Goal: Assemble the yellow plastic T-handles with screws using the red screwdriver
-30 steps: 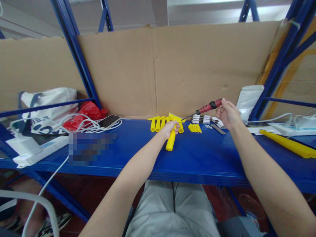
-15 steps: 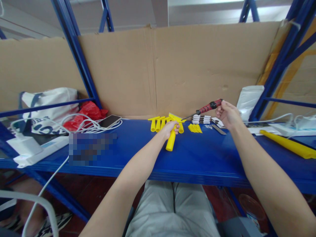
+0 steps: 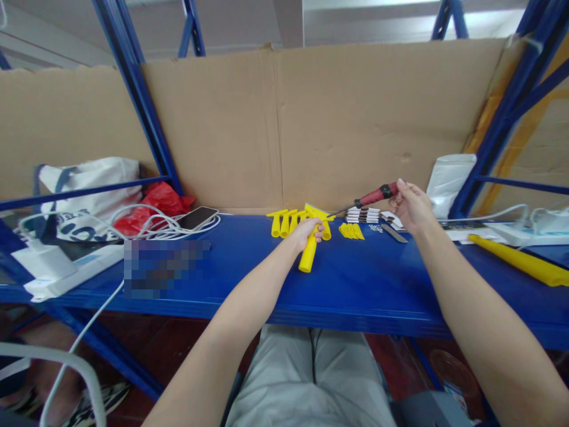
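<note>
My left hand (image 3: 309,232) is wrapped round the yellow tube handle of a T-shaped scraper-like tool (image 3: 307,259), its open end pointing toward me. The tool's flat yellow head (image 3: 315,211) shows just beyond my fingers. In my right hand (image 3: 411,204) the fingertips pinch the rear end of a red and black screwdriver (image 3: 376,196). Its thin shaft slants down to the left, and the tip meets the head of the yellow tool; the exact contact point is too small to make out. Behind my left hand lies a row of several similar yellow tools (image 3: 284,225).
Right of the yellow tools are small yellow flat pieces (image 3: 351,231), stacked white packs (image 3: 362,214), tiny metal parts (image 3: 376,228) and a metal strip (image 3: 394,233). A long yellow roll (image 3: 520,261) lies far right. At left are a phone (image 3: 198,218), cables and a power strip (image 3: 75,276).
The screwdriver has turned about its own axis: its handle now shows a plainer red side. My right fingers have shifted slightly; my left hand and the yellow tool stay in place.
</note>
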A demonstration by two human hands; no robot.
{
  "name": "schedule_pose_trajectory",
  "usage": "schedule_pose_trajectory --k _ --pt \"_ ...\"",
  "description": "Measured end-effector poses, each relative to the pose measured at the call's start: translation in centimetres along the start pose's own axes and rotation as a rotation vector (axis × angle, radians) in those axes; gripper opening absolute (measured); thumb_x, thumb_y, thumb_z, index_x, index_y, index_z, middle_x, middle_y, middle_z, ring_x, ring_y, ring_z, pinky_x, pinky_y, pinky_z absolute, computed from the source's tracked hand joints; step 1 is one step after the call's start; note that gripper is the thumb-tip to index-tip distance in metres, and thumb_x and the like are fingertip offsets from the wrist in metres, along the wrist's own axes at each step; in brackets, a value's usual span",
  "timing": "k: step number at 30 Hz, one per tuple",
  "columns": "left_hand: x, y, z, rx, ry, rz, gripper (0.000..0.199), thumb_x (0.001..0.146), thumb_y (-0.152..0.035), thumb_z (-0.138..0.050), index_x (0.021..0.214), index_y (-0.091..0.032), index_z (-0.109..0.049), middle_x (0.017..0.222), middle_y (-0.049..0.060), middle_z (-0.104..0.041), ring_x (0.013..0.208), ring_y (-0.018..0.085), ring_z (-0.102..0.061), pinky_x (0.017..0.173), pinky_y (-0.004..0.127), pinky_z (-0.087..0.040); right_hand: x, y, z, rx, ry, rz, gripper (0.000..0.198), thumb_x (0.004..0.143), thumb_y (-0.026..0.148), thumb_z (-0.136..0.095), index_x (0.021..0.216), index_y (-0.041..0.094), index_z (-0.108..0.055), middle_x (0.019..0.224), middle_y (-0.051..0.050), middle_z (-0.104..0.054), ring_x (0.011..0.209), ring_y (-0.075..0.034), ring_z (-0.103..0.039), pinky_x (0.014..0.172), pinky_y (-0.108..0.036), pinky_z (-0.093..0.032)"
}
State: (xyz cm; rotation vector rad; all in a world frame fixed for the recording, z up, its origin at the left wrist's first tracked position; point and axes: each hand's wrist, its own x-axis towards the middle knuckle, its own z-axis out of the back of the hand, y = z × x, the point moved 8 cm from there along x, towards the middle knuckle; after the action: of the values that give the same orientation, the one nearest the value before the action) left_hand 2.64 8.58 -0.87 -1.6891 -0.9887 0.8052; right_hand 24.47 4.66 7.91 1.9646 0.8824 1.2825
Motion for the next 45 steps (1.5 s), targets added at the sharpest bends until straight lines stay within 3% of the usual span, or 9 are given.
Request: schedule_pose_trajectory --k 11,16,21,31,39,45 --pt "0.1 0.0 0.1 -0.01 -0.005 -0.015 0.016 0.078 -0.007 -0.035 0.068 -0.018 -0.036 0.046 -0.008 -0.036 0.03 0.002 -0.029 0.033 0.014 -0.021 -0.1 0.1 -0.1 -0.035 0.019 -0.002 0.029 0.066 0.043 -0.068 0.072 0.02 -0.052 0.042 0.009 -0.033 0.036 -0.005 -0.034 0.035 -0.019 -0.03" --pt "0.1 0.0 0.2 -0.009 -0.005 -0.015 0.017 0.079 -0.006 -0.034 0.067 -0.018 -0.036 0.045 -0.008 -0.036 0.029 0.002 -0.029 0.033 0.014 -0.022 -0.1 0.0 -0.4 -0.018 0.051 -0.018 0.029 0.067 0.04 -0.068 0.067 0.02 -0.047 0.048 0.006 -0.041 0.04 -0.006 -0.04 0.036 -0.019 -0.03" --pt "0.1 0.0 0.1 0.009 -0.008 -0.01 0.017 0.078 -0.006 -0.035 0.066 -0.018 -0.036 0.045 -0.008 -0.036 0.03 0.002 -0.029 0.032 0.014 -0.021 -0.2 0.3 -0.5 -0.03 0.05 0.029 0.034 0.065 0.042 -0.069 0.066 0.02 -0.043 0.048 0.008 -0.039 0.04 -0.005 -0.039 0.036 -0.018 -0.03" --pt "-0.1 -0.1 0.1 0.012 -0.012 -0.025 0.017 0.078 -0.005 -0.035 0.067 -0.018 -0.036 0.045 -0.008 -0.037 0.03 0.002 -0.029 0.033 0.014 -0.021 -0.2 0.0 -0.1 -0.052 -0.016 0.0 0.045 0.057 0.046 -0.073 0.061 0.021 -0.035 0.045 0.009 -0.037 0.035 -0.005 -0.038 0.032 -0.018 -0.029" --pt "-0.1 -0.1 -0.2 0.013 -0.002 -0.014 0.017 0.077 -0.005 -0.036 0.067 -0.018 -0.037 0.045 -0.007 -0.036 0.03 0.002 -0.029 0.033 0.015 -0.021 -0.1 -0.7 1.1 -0.123 -0.155 -0.01 0.037 0.065 0.04 -0.066 0.058 0.021 -0.036 0.038 0.01 -0.025 0.031 -0.004 -0.025 0.029 -0.02 -0.024" --pt "-0.4 0.1 -0.6 0.028 -0.009 0.017 0.017 0.079 -0.006 -0.037 0.066 -0.017 -0.037 0.045 -0.008 -0.036 0.03 0.002 -0.028 0.034 0.014 -0.021 0.5 -0.8 2.0 -0.212 -0.158 0.006 0.035 0.069 0.041 -0.058 0.057 0.023 -0.03 0.038 0.009 -0.021 0.029 -0.006 -0.024 0.027 -0.021 -0.023"
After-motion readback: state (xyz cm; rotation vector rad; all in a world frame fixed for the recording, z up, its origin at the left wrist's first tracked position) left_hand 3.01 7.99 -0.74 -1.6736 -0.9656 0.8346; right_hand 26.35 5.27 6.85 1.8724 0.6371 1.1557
